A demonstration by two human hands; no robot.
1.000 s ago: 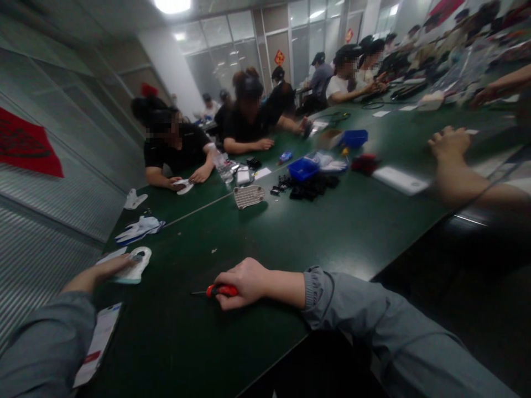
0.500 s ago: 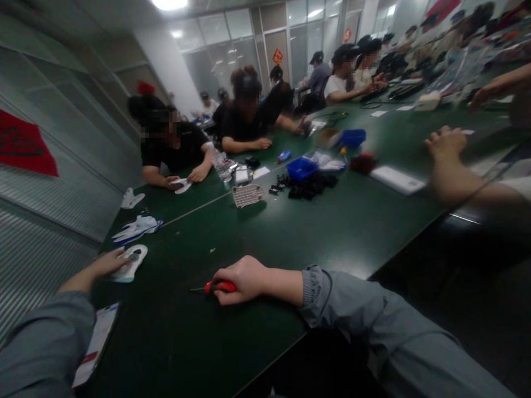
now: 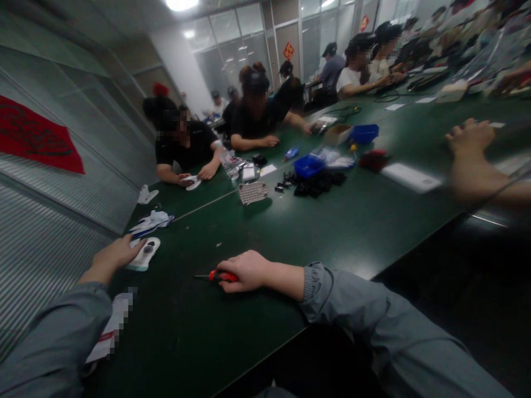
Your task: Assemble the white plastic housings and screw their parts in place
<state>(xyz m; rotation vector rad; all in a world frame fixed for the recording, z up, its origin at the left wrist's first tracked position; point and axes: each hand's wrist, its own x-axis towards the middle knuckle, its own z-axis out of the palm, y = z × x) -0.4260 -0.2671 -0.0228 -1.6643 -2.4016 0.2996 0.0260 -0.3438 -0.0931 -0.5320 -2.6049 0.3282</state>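
My right hand rests on the green table, its fingers wrapped round a red and black screwdriver whose thin shaft points left. At the table's left edge, my left hand grips a white rounded part with dark round spots by its near side; some fingers are hidden. White gloves with blue trim lie just beyond that part. A phone, partly pixelated, is beside my left sleeve.
A pale grid-like plate lies mid-table. Behind it are a blue tray, black parts and a white box. People sit across the table; another person's arm reaches in from the right.
The view has shifted, so most things appear further right. My left hand has changed its hold on the white part, showing more of the dark spots. My right hand keeps the screwdriver.
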